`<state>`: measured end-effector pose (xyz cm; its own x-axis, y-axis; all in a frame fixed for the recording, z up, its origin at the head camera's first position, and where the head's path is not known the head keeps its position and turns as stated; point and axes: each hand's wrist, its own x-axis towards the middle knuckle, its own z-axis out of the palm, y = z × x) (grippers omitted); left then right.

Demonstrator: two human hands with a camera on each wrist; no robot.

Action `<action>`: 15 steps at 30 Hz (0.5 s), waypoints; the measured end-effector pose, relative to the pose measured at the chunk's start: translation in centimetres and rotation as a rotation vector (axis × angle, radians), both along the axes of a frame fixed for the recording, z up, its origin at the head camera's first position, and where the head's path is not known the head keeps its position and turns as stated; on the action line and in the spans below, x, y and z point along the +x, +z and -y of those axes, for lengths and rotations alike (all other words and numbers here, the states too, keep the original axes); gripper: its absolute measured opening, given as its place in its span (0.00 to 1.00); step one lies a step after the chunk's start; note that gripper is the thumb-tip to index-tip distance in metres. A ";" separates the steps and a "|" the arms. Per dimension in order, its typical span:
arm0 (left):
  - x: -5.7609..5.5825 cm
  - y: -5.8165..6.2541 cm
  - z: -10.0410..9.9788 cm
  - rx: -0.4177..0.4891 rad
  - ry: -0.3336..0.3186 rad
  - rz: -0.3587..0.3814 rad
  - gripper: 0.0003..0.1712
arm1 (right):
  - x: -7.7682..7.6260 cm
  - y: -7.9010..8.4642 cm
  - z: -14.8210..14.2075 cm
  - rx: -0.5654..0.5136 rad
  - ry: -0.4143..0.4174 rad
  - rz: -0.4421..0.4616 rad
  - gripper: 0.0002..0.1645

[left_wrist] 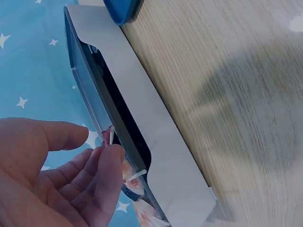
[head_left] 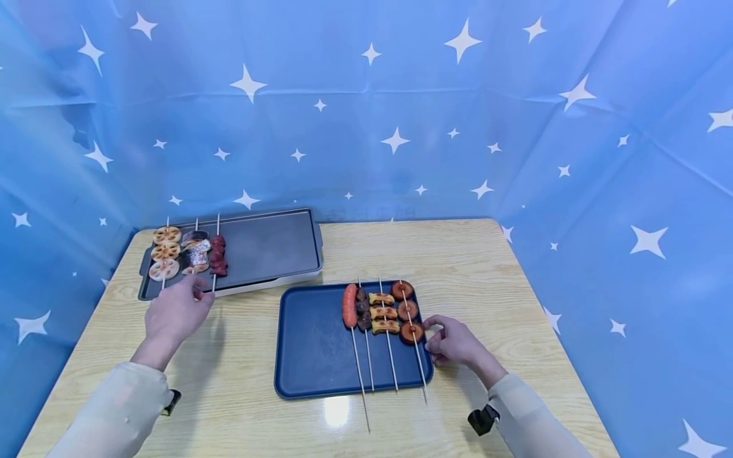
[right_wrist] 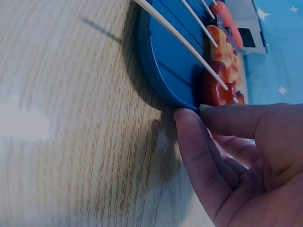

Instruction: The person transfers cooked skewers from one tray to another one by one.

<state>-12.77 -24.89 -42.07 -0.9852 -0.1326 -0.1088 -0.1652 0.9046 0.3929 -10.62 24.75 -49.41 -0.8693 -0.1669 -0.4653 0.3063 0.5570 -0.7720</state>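
At the griddle (head_left: 269, 245), my left hand (head_left: 179, 308) is by the front edge, close to the stick of the red meat skewer (head_left: 217, 254). Its thumb (left_wrist: 66, 135) and fingers stand apart in the left wrist view, with nothing gripped between them. Lotus root slices (head_left: 166, 251) and a fish-like skewer (head_left: 196, 251) lie left of the meat. My right hand (head_left: 455, 343) pinches the right rim of the blue tray (head_left: 315, 362) between thumb and finger. On this tray lie a sausage skewer (head_left: 350, 305), a dark meat skewer (head_left: 363, 308), a yellow grilled skewer (head_left: 383, 313) and a mushroom-like skewer (head_left: 408, 312).
Both the griddle and the tray stand on a wood-grain table (head_left: 240, 394). Some skewer sticks reach past the tray's front edge. A blue curtain (head_left: 343, 127) with white stars hangs behind the table and along its sides.
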 end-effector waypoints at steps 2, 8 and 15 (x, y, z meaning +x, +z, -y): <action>-0.2 -0.2 0.1 0.001 0.004 0.013 0.20 | 0.0 0.0 0.0 -0.003 0.004 -0.002 0.20; -0.7 -0.8 0.4 -0.001 0.006 0.045 0.20 | 0.0 0.1 -0.1 -0.012 0.008 -0.008 0.20; -1.1 -1.3 0.4 0.000 0.017 0.046 0.17 | 0.2 0.1 -0.1 -0.016 0.006 -0.014 0.21</action>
<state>-13.84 -25.26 -43.38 -0.9767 -0.1493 -0.1540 -0.1984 0.9016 0.3844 -10.45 24.83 -49.29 -0.8748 -0.1793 -0.4501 0.2920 0.5463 -0.7850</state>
